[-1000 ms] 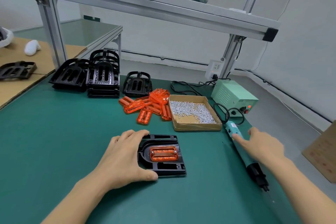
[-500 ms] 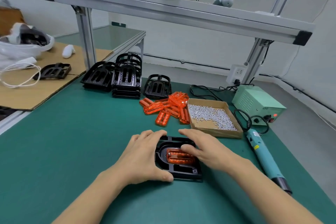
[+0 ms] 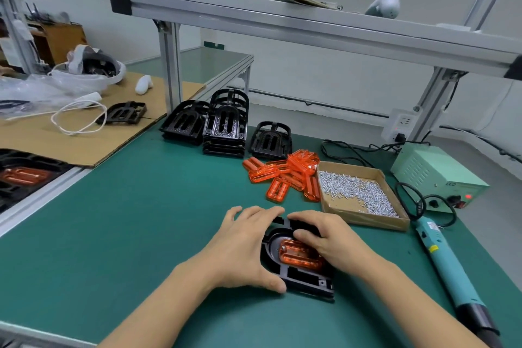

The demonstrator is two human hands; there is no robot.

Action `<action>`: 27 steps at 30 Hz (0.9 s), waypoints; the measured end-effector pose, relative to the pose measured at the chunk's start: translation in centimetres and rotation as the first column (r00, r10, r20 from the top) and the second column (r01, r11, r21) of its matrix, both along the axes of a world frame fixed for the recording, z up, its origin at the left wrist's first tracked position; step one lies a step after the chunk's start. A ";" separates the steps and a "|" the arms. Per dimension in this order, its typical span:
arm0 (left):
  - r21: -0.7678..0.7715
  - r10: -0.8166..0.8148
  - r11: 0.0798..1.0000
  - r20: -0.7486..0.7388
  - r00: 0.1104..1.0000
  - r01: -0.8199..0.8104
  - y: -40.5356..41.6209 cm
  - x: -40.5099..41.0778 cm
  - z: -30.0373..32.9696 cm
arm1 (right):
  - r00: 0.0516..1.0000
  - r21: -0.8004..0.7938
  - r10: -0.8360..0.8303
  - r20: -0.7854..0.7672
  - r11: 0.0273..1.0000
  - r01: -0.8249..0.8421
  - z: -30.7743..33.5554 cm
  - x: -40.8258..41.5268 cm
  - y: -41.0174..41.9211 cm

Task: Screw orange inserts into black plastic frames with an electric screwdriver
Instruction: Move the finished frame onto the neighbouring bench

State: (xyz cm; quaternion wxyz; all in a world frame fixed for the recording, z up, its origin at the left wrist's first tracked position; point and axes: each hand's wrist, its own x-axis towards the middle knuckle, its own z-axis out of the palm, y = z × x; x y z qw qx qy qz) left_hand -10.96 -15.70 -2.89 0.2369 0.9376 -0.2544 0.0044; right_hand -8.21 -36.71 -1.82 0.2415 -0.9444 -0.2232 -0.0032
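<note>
Green matting covers the bench. Left hand point(image 3: 243, 248) and right hand point(image 3: 329, 237) both curl round a black frame point(image 3: 299, 277) with an orange insert point(image 3: 299, 256) seated in it. Beyond lie the idle screwdriver point(image 3: 446, 265), screw box point(image 3: 364, 215), spare inserts point(image 3: 285, 178) and empty frames point(image 3: 226, 127): plenty seems left.

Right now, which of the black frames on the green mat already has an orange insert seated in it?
The black frame held between the left hand and right hand; its orange insert sits inside. The stacked frames behind are empty.
</note>
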 end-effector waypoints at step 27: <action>-0.832 0.602 -0.090 -0.483 0.636 -0.547 12.3 -1.5 0.8 | 0.993 0.333 0.005 0.121 0.942 -0.045 0.6 2.1 22.5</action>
